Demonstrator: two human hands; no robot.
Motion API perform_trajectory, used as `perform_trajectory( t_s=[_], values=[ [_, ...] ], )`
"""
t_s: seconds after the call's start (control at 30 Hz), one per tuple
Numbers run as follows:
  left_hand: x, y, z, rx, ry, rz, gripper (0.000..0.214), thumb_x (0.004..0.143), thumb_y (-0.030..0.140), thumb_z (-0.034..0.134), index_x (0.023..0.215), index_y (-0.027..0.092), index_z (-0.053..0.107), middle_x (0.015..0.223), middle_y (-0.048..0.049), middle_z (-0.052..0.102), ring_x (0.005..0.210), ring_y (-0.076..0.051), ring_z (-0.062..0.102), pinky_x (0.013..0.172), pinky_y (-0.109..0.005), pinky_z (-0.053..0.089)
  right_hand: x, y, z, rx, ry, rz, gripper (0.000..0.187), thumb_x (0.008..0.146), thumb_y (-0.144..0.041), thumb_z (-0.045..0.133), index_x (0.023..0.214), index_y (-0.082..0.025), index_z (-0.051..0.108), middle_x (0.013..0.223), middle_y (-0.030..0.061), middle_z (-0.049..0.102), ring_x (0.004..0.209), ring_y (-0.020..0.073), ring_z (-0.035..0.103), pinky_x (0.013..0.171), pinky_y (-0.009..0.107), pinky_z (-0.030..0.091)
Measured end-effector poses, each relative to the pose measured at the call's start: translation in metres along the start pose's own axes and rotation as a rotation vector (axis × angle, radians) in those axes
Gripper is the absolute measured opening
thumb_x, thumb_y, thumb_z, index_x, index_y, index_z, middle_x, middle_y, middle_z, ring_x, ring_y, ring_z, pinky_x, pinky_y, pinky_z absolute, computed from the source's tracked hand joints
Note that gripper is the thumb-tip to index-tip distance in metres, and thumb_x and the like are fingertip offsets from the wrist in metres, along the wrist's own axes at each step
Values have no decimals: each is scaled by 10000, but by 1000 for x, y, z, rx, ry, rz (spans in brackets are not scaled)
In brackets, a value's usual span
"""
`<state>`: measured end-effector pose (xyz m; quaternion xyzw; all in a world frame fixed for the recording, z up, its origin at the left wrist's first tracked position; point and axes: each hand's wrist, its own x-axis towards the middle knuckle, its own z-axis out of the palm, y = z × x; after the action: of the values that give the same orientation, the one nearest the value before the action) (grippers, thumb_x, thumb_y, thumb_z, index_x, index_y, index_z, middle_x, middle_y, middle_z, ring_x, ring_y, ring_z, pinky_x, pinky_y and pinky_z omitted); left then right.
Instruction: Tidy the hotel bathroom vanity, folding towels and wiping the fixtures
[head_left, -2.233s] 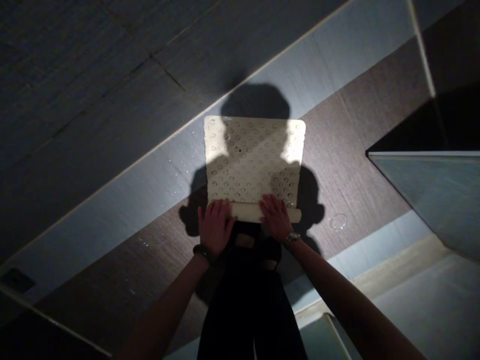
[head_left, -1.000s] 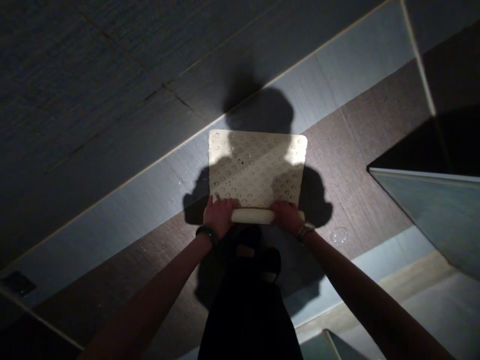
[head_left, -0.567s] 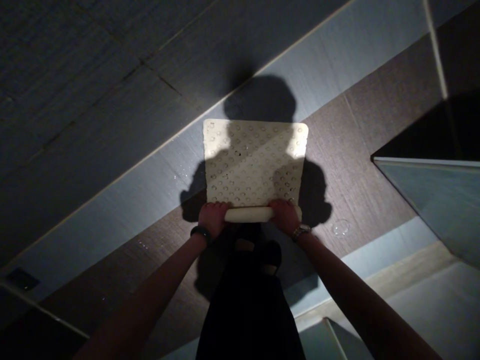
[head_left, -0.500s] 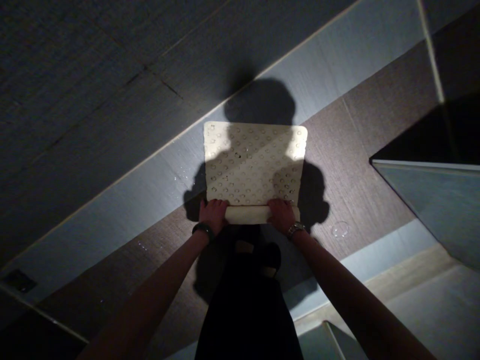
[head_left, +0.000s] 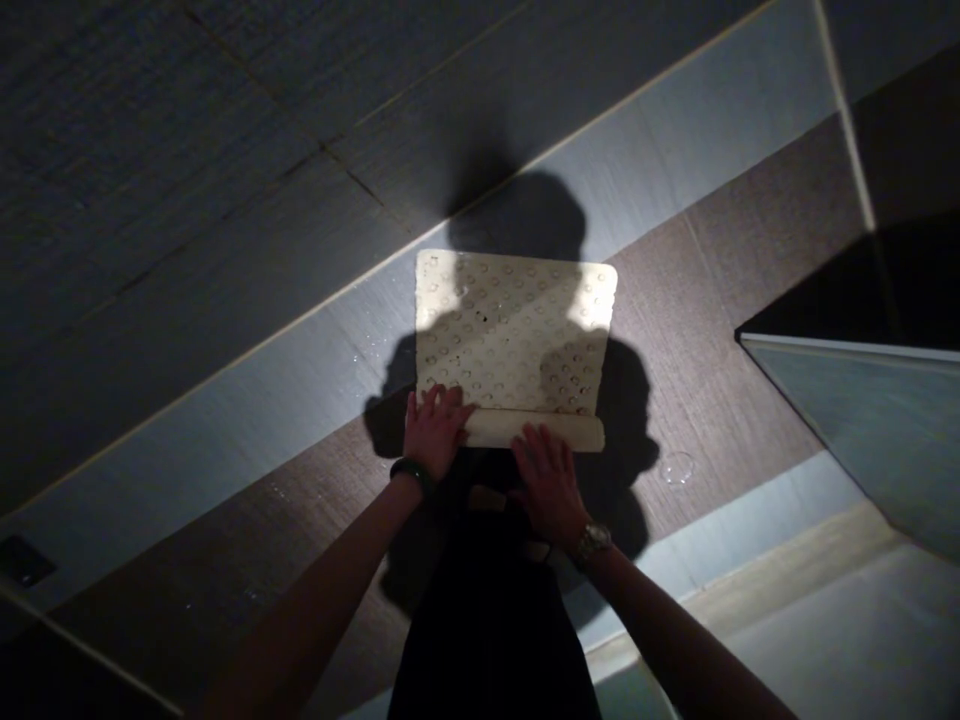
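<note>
Cream suction-cup bath mat [head_left: 514, 330] lies flat on the tiled floor [head_left: 225, 400], its near edge rolled into a tube. Left hand [head_left: 433, 432] rests open-fingered on the roll's left end; right hand [head_left: 547, 482] lies flat, fingers spread, touching the roll's middle. Judgement: even pressure from both palms, ends aligned, gives a tight, straight roll.

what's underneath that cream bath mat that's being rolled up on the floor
The mat lies flat on the grey and brown striped floor. Its rolled near edge is under both hands. Anything beneath the flat part is covered.
</note>
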<state>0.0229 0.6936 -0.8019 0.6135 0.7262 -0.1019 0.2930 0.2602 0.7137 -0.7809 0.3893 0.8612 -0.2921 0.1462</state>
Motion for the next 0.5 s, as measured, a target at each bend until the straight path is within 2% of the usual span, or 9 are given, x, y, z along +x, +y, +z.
perform_trajectory(
  t_s=[0.07, 0.13, 0.2, 0.27, 0.33, 0.4, 0.5],
  values=[
    [-5, 3, -8, -6, 84, -62, 460, 906, 357, 553, 1365, 335, 534, 1558, -39, 365, 1432, -358, 279, 1151, -636, 204, 9, -3, 9, 22, -37, -19, 676, 912, -345, 544, 1511, -160, 291, 1627, 92, 160, 1501, 326, 54, 1184, 611, 127],
    [-16, 6, -13, -13, 187, -134, 559, 937, 414, 476, 1462, 232, 422, 1579, -97, 313, 1445, -349, 258, 1162, -595, 220, 46, 8, 6, 21, -20, 16, 652, 947, -360, 479, 1518, -126, 267, 1619, 90, 186, 1501, 310, 69, 1184, 611, 132],
    [-25, 7, -14, -20, 245, -149, 652, 947, 439, 438, 1514, 146, 307, 1594, -124, 264, 1465, -332, 217, 1182, -561, 206, 100, 28, -16, -6, 66, 51, 637, 963, -366, 449, 1515, -107, 266, 1622, 92, 171, 1502, 296, 74, 1191, 593, 121],
    [-17, 5, -15, -28, 232, -104, 690, 942, 446, 448, 1529, 136, 260, 1613, -102, 205, 1480, -327, 174, 1187, -567, 191, 156, 49, -54, -52, 172, 63, 615, 975, -380, 430, 1494, -76, 302, 1621, 121, 162, 1501, 294, 90, 1197, 581, 90],
    [12, 1, -23, -52, 200, -80, 698, 933, 463, 462, 1529, 160, 262, 1618, -77, 183, 1482, -342, 161, 1172, -610, 193, 199, 61, -96, -80, 235, 66, 594, 991, -400, 395, 1464, -44, 346, 1595, 172, 232, 1482, 306, 169, 1193, 570, 103],
    [55, -2, -42, -92, 218, -89, 691, 926, 479, 473, 1521, 180, 288, 1611, -73, 212, 1478, -355, 172, 1151, -649, 204, 225, 63, -131, -85, 240, 16, 671, 968, -470, 449, 1457, -23, 346, 1557, 209, 301, 1446, 325, 258, 1186, 534, 169],
    [109, -6, -87, -178, 325, -147, 667, 909, 446, 515, 1497, 184, 339, 1610, -78, 228, 1478, -360, 167, 1144, -669, 207, 245, 56, -153, -103, 131, -103, 912, 828, -530, 663, 1489, -31, 281, 1550, 215, 301, 1420, 342, 294, 1174, 480, 246]
  ],
)
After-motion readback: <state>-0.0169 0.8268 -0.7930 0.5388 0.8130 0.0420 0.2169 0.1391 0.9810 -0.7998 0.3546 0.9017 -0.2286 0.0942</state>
